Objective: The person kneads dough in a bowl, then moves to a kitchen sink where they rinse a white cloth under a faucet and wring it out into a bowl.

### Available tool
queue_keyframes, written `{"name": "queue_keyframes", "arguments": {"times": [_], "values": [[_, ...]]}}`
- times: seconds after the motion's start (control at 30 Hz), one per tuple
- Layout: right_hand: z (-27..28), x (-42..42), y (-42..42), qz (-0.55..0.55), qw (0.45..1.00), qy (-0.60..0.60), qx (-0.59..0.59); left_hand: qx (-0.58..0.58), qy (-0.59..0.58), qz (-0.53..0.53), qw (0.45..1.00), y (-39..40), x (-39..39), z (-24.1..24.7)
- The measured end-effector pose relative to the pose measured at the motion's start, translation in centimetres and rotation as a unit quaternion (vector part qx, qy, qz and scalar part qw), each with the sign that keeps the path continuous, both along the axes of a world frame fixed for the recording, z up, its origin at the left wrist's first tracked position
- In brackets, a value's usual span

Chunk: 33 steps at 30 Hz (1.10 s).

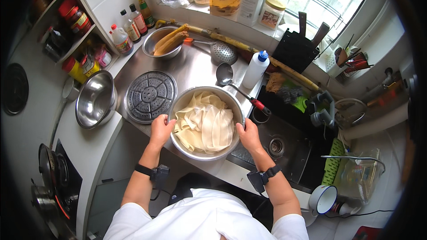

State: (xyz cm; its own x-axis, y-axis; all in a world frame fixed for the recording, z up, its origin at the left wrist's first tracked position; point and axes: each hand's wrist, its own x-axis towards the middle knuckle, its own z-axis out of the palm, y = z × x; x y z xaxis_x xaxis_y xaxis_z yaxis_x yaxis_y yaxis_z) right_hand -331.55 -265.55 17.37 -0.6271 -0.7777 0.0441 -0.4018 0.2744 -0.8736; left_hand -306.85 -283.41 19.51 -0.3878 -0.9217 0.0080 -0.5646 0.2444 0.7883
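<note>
A round metal pot (pixel 206 156) is between my hands, filled with pale, folded flat sheets (pixel 205 121) that look like wide noodles or tofu skin. On the pot's left rim is my left hand (pixel 162 129), its thumb over the edge. Opposite it, my right hand (pixel 248 133) grips the right rim. The fingers under the rim are mostly hidden. Just left of the pot a perforated steamer plate (pixel 150 96) lies on the steel counter (pixel 193 63). A black ladle with a red handle (pixel 260 106) lies beyond the pot's right side, near a white squeeze bottle (pixel 256 70).
An empty steel basin (pixel 96 100) stands at left, above the stove (pixel 66 186). A dark sink (pixel 287 153) lies at right. Farther back are a steel bowl (pixel 145 44), a skimmer (pixel 223 52) and a knife block (pixel 293 50). An enamel mug (pixel 322 199) stands at lower right.
</note>
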Motion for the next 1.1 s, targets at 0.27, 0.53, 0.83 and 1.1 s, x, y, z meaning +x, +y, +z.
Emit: {"name": "queue_keyframes", "arguments": {"times": [0.27, 0.53, 0.83, 1.1], "values": [[0.2, -3.6, 6.1, -0.066, 0.975, -0.204, -0.051, 0.072, 0.153, -0.086, 0.982, 5.2, -4.9, 5.6], [0.3, -9.8, 18.1, -0.166, 0.968, -0.185, 0.027, 0.197, 0.121, -0.19, 0.954, 12.0, -13.3, 1.6], [-4.5, -16.7, 25.4, -0.216, 0.959, -0.133, 0.126, 0.192, -0.019, -0.246, 0.95, 17.2, -22.9, -4.2], [-14.1, -21.1, 26.2, -0.131, 0.948, -0.037, 0.288, 0.128, -0.222, -0.265, 0.93, 17.8, -27.0, -10.9]]}}
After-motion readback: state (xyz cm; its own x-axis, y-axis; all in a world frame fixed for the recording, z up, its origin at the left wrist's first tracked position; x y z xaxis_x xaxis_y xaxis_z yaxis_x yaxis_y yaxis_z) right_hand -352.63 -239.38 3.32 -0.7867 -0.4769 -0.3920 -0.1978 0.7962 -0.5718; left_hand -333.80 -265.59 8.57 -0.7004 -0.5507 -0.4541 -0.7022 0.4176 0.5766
